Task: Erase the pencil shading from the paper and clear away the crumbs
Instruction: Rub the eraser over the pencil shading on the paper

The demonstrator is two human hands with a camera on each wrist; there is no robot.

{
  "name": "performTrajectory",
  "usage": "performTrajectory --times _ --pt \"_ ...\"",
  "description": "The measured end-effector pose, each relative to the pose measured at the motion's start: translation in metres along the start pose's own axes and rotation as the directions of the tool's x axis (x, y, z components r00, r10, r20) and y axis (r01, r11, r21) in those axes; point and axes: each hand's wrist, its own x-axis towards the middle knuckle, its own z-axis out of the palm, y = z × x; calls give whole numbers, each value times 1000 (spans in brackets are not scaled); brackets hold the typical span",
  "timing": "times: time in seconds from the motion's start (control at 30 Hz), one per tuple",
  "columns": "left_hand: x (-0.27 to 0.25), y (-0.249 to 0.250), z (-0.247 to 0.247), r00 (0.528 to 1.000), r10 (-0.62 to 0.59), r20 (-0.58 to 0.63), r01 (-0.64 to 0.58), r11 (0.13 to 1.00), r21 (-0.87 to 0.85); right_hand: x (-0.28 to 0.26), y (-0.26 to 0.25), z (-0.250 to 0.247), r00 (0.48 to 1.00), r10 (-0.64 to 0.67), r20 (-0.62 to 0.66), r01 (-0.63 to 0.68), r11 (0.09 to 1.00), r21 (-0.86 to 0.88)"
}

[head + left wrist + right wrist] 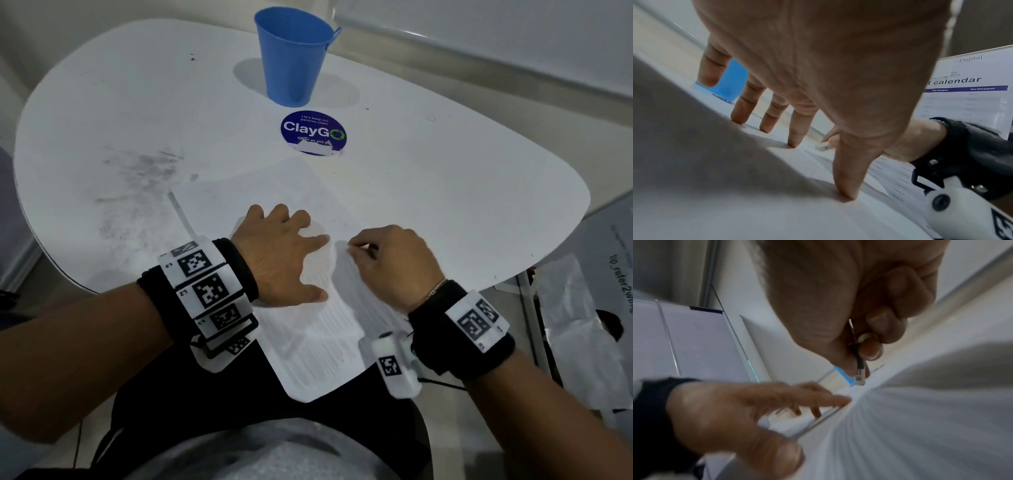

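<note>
A white sheet of paper [308,329] with faint printed lines lies at the near edge of the table [445,192]. My left hand [284,253] is spread flat on the sheet, its fingertips [795,141] pressing down. Just right of it my right hand [390,253] pinches a small white eraser [859,369] with a dark sleeve between thumb and fingers. The eraser's tip touches the paper [920,426]. In the left wrist view the eraser [823,146] shows just beyond my thumb. Pencil shading under the hands is hard to make out.
A blue bucket [293,56] stands at the back of the table, behind a round blue ClayGo sticker [313,132]. Grey smudges [144,178] mark the tabletop left of the paper. Printed sheets [582,308] lie off the table's right edge.
</note>
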Motion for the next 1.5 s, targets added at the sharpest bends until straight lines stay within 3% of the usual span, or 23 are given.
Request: performTrajectory --times 0.07,0.2,0.37,0.57,0.73,0.9,1.03,1.2,1.37,1.5 --pt "1 -1 0 1000 -12 4 12 1000 -3 1 6 -9 1000 26 -9 -25 999 28" --pt "3 -1 0 999 -53 5 53 998 -43 -4 1 -6 993 0 118 8 998 -61" --pt "3 -5 -1 999 -51 -3 50 995 -83 3 6 -10 997 49 65 -40 991 -125" --pt "-1 0 -1 1000 22 -18 -23 994 -107 9 4 1 999 51 3 -51 998 21" --pt "0 -1 -2 999 27 -17 -29 996 -79 -1 0 9 998 -12 68 11 1000 11" --pt "-1 -2 -3 999 32 -11 -33 997 -74 13 11 4 992 103 -67 -102 995 17" --pt "-1 -1 -2 999 33 -19 -34 997 -74 -7 -8 12 998 -41 51 41 999 5" --pt "-1 -2 -1 1000 29 -9 -29 997 -76 14 20 -6 986 142 -89 -144 989 -24" --pt "0 -2 -2 999 34 -16 -35 996 -77 -6 -4 9 999 -41 36 41 999 -20" --pt "-1 -1 -2 1000 28 -6 -28 997 -76 16 23 -6 988 122 -89 -126 991 -34"
